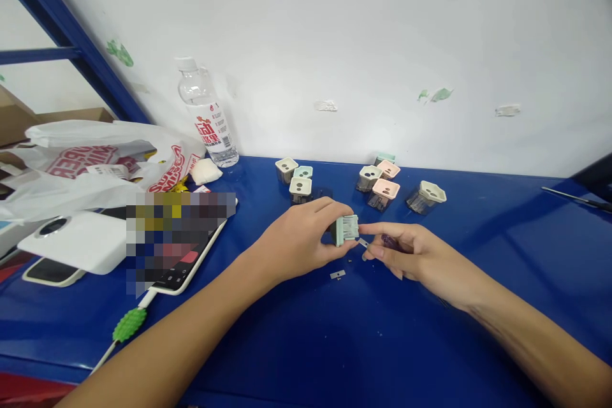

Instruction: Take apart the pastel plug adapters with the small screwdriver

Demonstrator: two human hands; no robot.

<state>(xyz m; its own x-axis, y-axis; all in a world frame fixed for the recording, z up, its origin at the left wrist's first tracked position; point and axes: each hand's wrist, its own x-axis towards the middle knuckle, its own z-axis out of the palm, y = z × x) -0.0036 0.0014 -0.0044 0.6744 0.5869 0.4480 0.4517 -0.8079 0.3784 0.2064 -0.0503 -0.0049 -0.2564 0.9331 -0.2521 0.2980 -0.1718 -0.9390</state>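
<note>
My left hand (306, 236) grips a pale green sharpener body (348, 230) between thumb and fingers, its slotted inner side turned to the right. My right hand (406, 252) has its index fingertip against the right end of that body. Between its thumb and another finger it pinches a small metal blade (364, 243); a dark purple object (391, 242) shows inside the same hand. Another flat blade (337, 274) lies on the blue table below, with tiny screws beside it.
Sharpeners stand behind my hands: a cream one (301, 188), a pink one (385, 190) and another cream one (431, 192), among others. A bottle (208, 118), plastic bag (95, 162), phone (184, 268) and white device (76, 239) are left. A screwdriver (574, 197) lies far right.
</note>
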